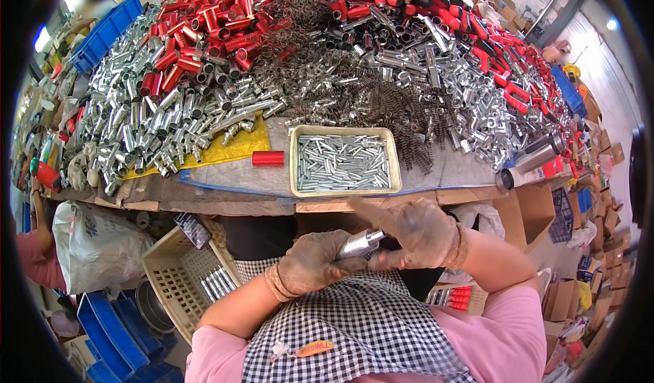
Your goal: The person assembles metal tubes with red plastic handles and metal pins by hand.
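Both my hands wear dirty brownish gloves and meet over my lap, below the table edge. My left hand (310, 264) is wrapped around a shiny silver metal tube (359, 244) that points up to the right. My right hand (415, 232) closes on the tube's upper end, its fingers reaching up toward the table. Straight ahead on the table stands a cream tray (294, 168) filled with small silver pins. A single red tube (268, 158) lies just left of the tray.
The table holds big heaps of silver tubes (157, 128), red tubes (204, 25), dark springs (361, 90) and red-handled parts (504, 63). A beige basket (180, 277) with several finished pieces stands at my lower left, blue crates (112, 335) beside it. Cardboard boxes (535, 213) stand at right.
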The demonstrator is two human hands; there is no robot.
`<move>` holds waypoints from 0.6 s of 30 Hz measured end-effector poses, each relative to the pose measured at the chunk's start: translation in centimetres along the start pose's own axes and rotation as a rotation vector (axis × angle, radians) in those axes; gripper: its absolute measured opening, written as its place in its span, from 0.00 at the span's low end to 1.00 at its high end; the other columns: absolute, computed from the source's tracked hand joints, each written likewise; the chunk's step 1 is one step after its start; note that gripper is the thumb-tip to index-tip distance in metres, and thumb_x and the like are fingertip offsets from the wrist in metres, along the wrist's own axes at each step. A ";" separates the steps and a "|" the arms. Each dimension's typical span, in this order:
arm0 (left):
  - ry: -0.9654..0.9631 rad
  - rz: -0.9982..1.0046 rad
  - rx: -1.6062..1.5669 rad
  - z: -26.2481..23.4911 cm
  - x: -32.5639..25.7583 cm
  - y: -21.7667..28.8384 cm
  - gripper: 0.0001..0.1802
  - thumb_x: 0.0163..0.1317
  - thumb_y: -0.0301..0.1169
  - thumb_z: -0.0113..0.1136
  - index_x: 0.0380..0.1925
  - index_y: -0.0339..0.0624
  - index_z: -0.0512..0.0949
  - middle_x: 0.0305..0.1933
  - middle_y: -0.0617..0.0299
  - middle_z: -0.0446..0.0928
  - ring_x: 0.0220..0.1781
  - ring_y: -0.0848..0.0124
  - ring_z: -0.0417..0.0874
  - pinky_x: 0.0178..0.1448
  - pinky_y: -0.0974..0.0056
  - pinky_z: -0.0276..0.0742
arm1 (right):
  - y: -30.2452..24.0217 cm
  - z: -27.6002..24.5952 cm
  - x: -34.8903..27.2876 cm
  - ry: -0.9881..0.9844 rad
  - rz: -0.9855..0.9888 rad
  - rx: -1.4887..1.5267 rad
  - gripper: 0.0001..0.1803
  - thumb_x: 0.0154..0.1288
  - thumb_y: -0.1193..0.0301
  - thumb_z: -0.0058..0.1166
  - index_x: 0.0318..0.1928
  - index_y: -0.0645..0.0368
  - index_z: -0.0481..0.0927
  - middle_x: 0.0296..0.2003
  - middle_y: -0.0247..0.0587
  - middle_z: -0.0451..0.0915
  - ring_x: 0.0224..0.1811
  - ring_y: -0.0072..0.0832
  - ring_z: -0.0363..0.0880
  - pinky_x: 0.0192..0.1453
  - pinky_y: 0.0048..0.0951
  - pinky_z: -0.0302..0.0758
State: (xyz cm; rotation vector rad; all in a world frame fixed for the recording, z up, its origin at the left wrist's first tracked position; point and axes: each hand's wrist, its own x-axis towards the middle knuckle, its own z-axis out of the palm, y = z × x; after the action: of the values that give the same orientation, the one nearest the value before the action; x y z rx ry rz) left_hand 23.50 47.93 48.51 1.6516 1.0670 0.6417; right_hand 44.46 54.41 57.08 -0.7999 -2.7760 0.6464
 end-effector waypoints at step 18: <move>-0.188 0.169 0.218 -0.1 1.3 0.4 0.24 0.58 0.43 0.64 0.50 0.41 0.76 0.38 0.50 0.81 0.37 0.57 0.82 0.44 0.58 0.76 | 2.3 2.0 -1.7 -0.145 -0.179 -0.076 0.26 0.54 0.56 0.60 0.52 0.53 0.77 0.23 0.40 0.79 0.23 0.38 0.80 0.27 0.38 0.75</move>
State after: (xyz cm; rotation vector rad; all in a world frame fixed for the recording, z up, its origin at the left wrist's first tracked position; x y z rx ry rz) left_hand 24.15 49.06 48.84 1.9649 0.8920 0.4785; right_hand 46.38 54.49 54.17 -0.5284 -2.9745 0.5908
